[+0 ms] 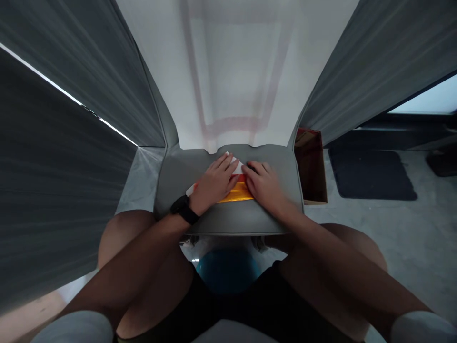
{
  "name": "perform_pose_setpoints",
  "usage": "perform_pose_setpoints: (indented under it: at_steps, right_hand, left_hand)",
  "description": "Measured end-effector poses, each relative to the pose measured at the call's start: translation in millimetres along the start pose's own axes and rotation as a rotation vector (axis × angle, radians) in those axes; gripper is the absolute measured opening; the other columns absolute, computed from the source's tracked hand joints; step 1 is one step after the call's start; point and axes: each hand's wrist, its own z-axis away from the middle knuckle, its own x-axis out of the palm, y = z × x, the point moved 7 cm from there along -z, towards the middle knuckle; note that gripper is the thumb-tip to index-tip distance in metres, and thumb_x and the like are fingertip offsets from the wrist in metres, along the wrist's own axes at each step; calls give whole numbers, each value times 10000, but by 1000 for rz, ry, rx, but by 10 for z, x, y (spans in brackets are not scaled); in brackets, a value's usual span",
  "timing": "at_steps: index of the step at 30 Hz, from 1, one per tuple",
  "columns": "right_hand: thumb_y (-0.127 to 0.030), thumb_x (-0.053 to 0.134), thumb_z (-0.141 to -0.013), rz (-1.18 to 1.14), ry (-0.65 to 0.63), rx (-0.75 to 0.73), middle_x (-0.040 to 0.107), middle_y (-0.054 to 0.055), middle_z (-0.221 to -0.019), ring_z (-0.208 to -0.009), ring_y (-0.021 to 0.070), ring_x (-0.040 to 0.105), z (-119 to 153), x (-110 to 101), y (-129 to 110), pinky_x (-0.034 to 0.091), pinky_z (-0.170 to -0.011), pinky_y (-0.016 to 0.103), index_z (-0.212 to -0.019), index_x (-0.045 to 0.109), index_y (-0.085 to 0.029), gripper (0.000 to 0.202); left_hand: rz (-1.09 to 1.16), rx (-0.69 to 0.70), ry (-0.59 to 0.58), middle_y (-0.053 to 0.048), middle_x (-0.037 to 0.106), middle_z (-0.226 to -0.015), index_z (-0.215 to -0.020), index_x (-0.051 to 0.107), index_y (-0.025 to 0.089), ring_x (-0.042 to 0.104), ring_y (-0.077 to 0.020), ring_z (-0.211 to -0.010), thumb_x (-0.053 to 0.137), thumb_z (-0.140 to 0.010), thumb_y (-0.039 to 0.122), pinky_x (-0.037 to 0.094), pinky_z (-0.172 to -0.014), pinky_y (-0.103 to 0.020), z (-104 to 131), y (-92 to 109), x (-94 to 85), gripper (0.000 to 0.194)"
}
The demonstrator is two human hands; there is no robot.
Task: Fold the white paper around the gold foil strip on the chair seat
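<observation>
A piece of folded paper [238, 191] with a shiny gold band, a red strip and a white pointed part lies on the grey chair seat. My left hand [215, 180], with a black watch on its wrist, lies flat across the paper's left part, fingers stretched toward the white tip. At the paper's right edge rests my right hand [264, 183], fingers slightly bent and touching it. The two hands are apart, and the gold band shows between them. Part of the paper is hidden under my left hand.
The grey chair seat [228, 221] is between my knees, its backrest draped with a white sheet [235, 71]. An open cardboard box [311, 166] stands right of the seat. Grey curtains [89, 52] hang on both sides. A dark mat [371, 174] lies on the floor.
</observation>
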Motion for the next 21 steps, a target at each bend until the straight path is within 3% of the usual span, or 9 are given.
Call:
perform_pose_setpoints:
  at_steps: [3, 7, 14, 21]
  right_hand:
    - [-247, 401, -1069, -39, 19, 4, 640, 154, -1426, -1301, 325, 548, 21, -63, -4, 394, -1179, 560, -1391, 688, -180, 437]
    - [-236, 402, -1065, -29, 132, 5, 595, 131, -1520, -1489, 329, 435, 121, -184, -133, 153, -1317, 658, -1412, 677, -189, 446]
    - [-318, 312, -1112, -54, 49, 31, 515, 168, -1608, -1522, 304, 454, 225, 78, -329, 308, -1308, 553, -1524, 565, -90, 535]
    - [-396, 258, -1120, -87, -22, 11, 403, 167, -1680, -1577, 307, 378, 217, 146, -235, 289, -1321, 548, -1605, 453, -73, 615]
  left_hand:
    - [-18, -19, -25, -204, 443, -1654, -1550, 480, 97, 383, -323, -1568, 420, -1091, 370, 354, -1277, -514, 5, -39, 13, 538]
    - [-47, -57, -9, -198, 424, -1668, -1547, 491, 121, 365, -325, -1578, 398, -1094, 366, 348, -1274, -526, 19, -6, 11, 524]
    - [-111, -121, 8, -184, 373, -1701, -1584, 450, 105, 323, -318, -1600, 346, -1096, 337, 292, -1300, -513, 33, 24, 43, 550]
    - [-120, -158, 23, -199, 363, -1700, -1596, 402, 51, 337, -307, -1595, 327, -1103, 409, 275, -1316, -499, 41, 18, 45, 615]
